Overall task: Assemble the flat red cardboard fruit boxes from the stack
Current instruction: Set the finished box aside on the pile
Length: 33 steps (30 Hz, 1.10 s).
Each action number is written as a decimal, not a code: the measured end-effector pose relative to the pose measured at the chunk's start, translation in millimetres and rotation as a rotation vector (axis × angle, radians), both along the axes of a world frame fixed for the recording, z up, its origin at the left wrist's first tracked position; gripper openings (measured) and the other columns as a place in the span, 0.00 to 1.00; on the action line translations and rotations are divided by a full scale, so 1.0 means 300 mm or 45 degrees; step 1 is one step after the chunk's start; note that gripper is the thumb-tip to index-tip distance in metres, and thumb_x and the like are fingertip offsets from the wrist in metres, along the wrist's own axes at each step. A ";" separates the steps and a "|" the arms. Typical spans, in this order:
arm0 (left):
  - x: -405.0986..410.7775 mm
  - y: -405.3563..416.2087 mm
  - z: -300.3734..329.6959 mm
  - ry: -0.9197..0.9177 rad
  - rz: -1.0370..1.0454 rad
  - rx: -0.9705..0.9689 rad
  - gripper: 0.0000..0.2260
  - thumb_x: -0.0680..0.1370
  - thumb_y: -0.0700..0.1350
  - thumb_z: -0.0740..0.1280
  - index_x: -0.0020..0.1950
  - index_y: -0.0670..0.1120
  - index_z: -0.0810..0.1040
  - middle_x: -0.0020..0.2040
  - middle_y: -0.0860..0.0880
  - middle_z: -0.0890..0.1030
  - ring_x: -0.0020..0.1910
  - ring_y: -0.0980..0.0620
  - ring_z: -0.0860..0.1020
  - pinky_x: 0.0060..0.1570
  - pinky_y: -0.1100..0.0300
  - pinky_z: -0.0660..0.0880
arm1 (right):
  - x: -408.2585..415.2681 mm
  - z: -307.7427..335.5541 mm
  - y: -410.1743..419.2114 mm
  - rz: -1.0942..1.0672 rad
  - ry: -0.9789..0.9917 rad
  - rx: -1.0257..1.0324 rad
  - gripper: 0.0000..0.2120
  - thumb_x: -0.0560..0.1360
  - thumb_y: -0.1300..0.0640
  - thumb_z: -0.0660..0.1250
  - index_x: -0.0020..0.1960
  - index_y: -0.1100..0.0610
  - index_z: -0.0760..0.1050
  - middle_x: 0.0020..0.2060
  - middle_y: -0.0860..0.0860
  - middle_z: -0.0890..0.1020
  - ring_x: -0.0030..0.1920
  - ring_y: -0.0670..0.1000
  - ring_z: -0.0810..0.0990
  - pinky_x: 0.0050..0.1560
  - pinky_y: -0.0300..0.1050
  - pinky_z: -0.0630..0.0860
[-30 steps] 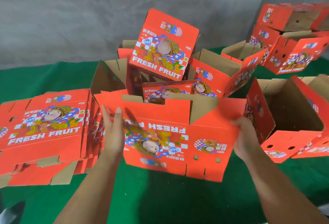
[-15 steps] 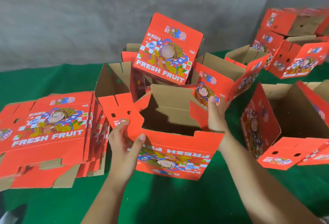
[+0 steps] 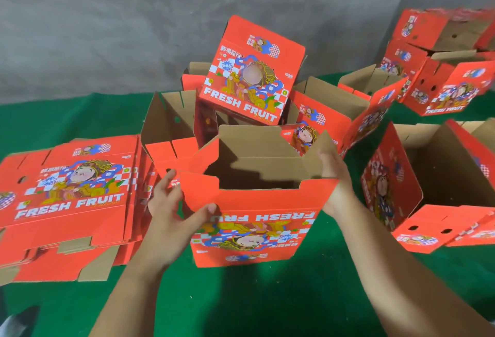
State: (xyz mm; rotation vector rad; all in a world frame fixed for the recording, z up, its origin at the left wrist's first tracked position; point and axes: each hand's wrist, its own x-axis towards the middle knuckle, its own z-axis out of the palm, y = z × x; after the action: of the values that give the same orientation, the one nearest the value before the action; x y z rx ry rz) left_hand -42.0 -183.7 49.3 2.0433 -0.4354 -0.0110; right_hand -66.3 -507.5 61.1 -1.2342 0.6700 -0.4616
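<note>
The box in hand point(image 3: 257, 202) stood at six o'clock on the green cloth point(image 3: 241, 304), squared and open-topped; the left hand point(image 3: 174, 216) pinched its near-left corner flap, thumb on the front; the right hand point(image 3: 334, 176) gripped the right end flap. Best, I judged, to fold the end flaps inward first, keeping the corners square. The front read "FRESH FRUIT" upside down; the flat stack point(image 3: 69, 197) at nine o'clock read the same upright.

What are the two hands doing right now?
Left hand: holding the left corner of the half-opened red fruit box, thumb on its front.
Right hand: holding the box's right side flap.
</note>
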 end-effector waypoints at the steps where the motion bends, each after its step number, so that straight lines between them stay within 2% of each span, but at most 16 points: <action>1: 0.002 0.007 0.002 0.072 -0.043 0.099 0.18 0.65 0.70 0.73 0.53 0.70 0.81 0.83 0.52 0.55 0.82 0.49 0.50 0.79 0.45 0.54 | 0.000 0.000 -0.012 -0.013 0.010 -0.041 0.08 0.84 0.53 0.62 0.54 0.52 0.80 0.44 0.53 0.83 0.36 0.50 0.82 0.34 0.42 0.76; 4: 0.018 0.022 0.039 0.322 -0.165 0.316 0.22 0.62 0.77 0.69 0.54 0.75 0.79 0.85 0.55 0.43 0.82 0.47 0.43 0.77 0.41 0.49 | 0.010 -0.005 -0.042 0.033 0.091 -0.195 0.11 0.83 0.47 0.64 0.54 0.51 0.81 0.53 0.52 0.85 0.53 0.55 0.84 0.54 0.55 0.80; 6: 0.024 0.004 0.050 0.245 -0.177 0.343 0.28 0.63 0.78 0.65 0.64 0.79 0.70 0.85 0.54 0.46 0.83 0.49 0.43 0.78 0.44 0.48 | 0.012 -0.012 -0.045 0.091 0.151 -0.317 0.18 0.82 0.44 0.62 0.65 0.53 0.80 0.62 0.53 0.83 0.62 0.57 0.82 0.66 0.59 0.77; 7: 0.025 -0.009 0.045 0.172 -0.159 0.317 0.34 0.66 0.78 0.62 0.72 0.76 0.64 0.85 0.54 0.50 0.83 0.51 0.45 0.77 0.47 0.48 | 0.007 -0.015 -0.043 0.109 0.147 -0.322 0.18 0.83 0.44 0.62 0.67 0.53 0.79 0.62 0.53 0.83 0.62 0.57 0.82 0.65 0.58 0.77; 9: 0.031 -0.033 0.026 0.137 -0.029 0.212 0.43 0.71 0.77 0.58 0.82 0.66 0.48 0.83 0.56 0.53 0.81 0.53 0.47 0.77 0.50 0.45 | -0.008 -0.010 -0.049 0.124 0.109 -0.224 0.12 0.85 0.47 0.61 0.63 0.48 0.80 0.57 0.52 0.86 0.56 0.55 0.85 0.57 0.53 0.80; 11: 0.043 -0.043 -0.005 0.168 0.183 0.131 0.44 0.77 0.73 0.59 0.85 0.57 0.42 0.82 0.47 0.55 0.81 0.45 0.50 0.78 0.47 0.46 | -0.026 -0.013 -0.059 0.110 0.131 -0.209 0.09 0.85 0.47 0.61 0.59 0.46 0.80 0.52 0.50 0.87 0.51 0.52 0.86 0.50 0.50 0.79; 14: 0.060 -0.067 -0.043 -0.014 0.422 0.205 0.42 0.81 0.55 0.70 0.85 0.47 0.47 0.73 0.33 0.65 0.73 0.32 0.63 0.73 0.43 0.59 | -0.055 -0.030 -0.050 0.118 0.129 -0.398 0.07 0.83 0.48 0.63 0.58 0.41 0.78 0.54 0.43 0.85 0.56 0.47 0.83 0.60 0.53 0.79; 16: 0.060 -0.090 -0.064 -0.218 0.484 0.246 0.41 0.78 0.45 0.74 0.85 0.47 0.54 0.68 0.34 0.69 0.66 0.33 0.68 0.67 0.42 0.63 | -0.071 -0.033 0.000 0.192 0.030 -0.626 0.17 0.82 0.53 0.64 0.69 0.38 0.74 0.62 0.37 0.81 0.62 0.39 0.79 0.64 0.46 0.75; 18: 0.064 -0.103 -0.073 -0.403 0.496 0.235 0.37 0.75 0.37 0.73 0.80 0.50 0.61 0.65 0.38 0.75 0.59 0.36 0.71 0.60 0.45 0.65 | -0.077 -0.057 0.057 0.255 -0.010 -0.936 0.28 0.81 0.58 0.65 0.79 0.44 0.66 0.73 0.44 0.73 0.72 0.43 0.71 0.73 0.45 0.66; 21: 0.079 -0.105 -0.067 -0.473 0.417 0.201 0.31 0.72 0.32 0.66 0.73 0.52 0.67 0.57 0.42 0.80 0.52 0.38 0.72 0.52 0.48 0.64 | -0.097 -0.113 0.111 0.323 0.023 -1.431 0.33 0.79 0.60 0.66 0.82 0.47 0.61 0.76 0.47 0.65 0.76 0.51 0.63 0.75 0.44 0.57; 25: 0.089 -0.081 -0.033 -0.608 0.241 0.410 0.24 0.73 0.44 0.61 0.69 0.46 0.78 0.50 0.45 0.72 0.49 0.41 0.70 0.51 0.49 0.64 | -0.115 -0.140 0.112 0.236 0.052 -1.568 0.33 0.80 0.59 0.64 0.82 0.46 0.59 0.77 0.45 0.63 0.76 0.52 0.62 0.75 0.47 0.61; 27: 0.111 -0.076 0.001 -0.561 0.109 0.368 0.23 0.74 0.51 0.61 0.67 0.45 0.76 0.56 0.47 0.72 0.56 0.43 0.70 0.58 0.48 0.64 | -0.113 -0.142 0.109 0.245 0.056 -1.615 0.33 0.81 0.59 0.63 0.83 0.46 0.58 0.77 0.46 0.63 0.76 0.53 0.63 0.75 0.50 0.63; 28: 0.124 -0.078 0.020 -0.498 -0.014 0.313 0.22 0.75 0.51 0.62 0.68 0.45 0.74 0.62 0.47 0.72 0.64 0.43 0.69 0.66 0.45 0.64 | -0.113 -0.142 0.111 0.250 0.054 -1.631 0.33 0.81 0.59 0.63 0.83 0.47 0.57 0.77 0.46 0.63 0.76 0.53 0.63 0.75 0.52 0.64; 30: 0.158 -0.092 0.064 -0.229 -0.280 0.208 0.25 0.78 0.52 0.64 0.76 0.52 0.70 0.76 0.47 0.65 0.79 0.46 0.60 0.79 0.47 0.57 | -0.119 -0.143 0.116 0.251 0.055 -1.643 0.33 0.81 0.59 0.63 0.83 0.47 0.58 0.77 0.47 0.63 0.76 0.54 0.63 0.75 0.54 0.66; 32: 0.206 -0.108 0.099 -0.045 -0.369 0.237 0.25 0.79 0.62 0.61 0.77 0.66 0.66 0.79 0.52 0.59 0.81 0.52 0.56 0.79 0.53 0.53 | -0.128 -0.141 0.114 0.244 0.049 -1.655 0.32 0.81 0.58 0.62 0.83 0.49 0.58 0.77 0.48 0.64 0.76 0.55 0.63 0.75 0.55 0.65; 33: 0.229 -0.114 0.109 -0.058 -0.331 0.337 0.24 0.78 0.68 0.57 0.74 0.70 0.68 0.78 0.52 0.60 0.80 0.53 0.57 0.78 0.52 0.54 | -0.132 -0.140 0.113 0.245 0.040 -1.659 0.32 0.80 0.58 0.61 0.83 0.50 0.59 0.77 0.49 0.65 0.75 0.56 0.64 0.75 0.54 0.65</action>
State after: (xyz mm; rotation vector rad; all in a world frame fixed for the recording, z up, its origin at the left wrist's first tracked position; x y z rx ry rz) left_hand 26.8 -217.9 82.1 2.2339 -0.7594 -0.1889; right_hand -105.7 -473.7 19.0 -2.5010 0.2024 -0.7502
